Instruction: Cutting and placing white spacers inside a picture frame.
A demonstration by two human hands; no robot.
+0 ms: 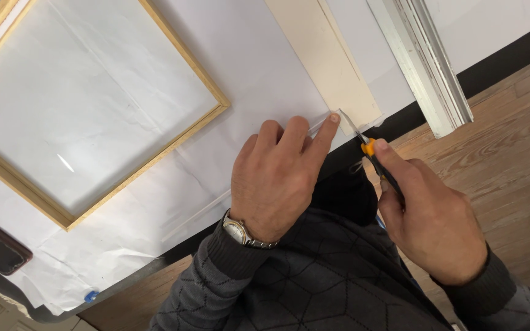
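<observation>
While the left hand (pixel 274 181) presses a fingertip on the corner of a cream card strip (pixel 329 61), pinning it to the white-papered worktop (pixel 265 67), the right hand (pixel 427 214) has its grip closed round an orange-and-black craft knife (pixel 372 153), blade at that corner; a wooden frame (pixel 213 92) lies left; no labels show.

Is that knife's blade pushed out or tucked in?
Out: the utility knife in the right hand shows a thin blade reaching the cream card strip.

Creased white paper (pixel 259 67), pale wooden frame (pixel 191 132)
</observation>
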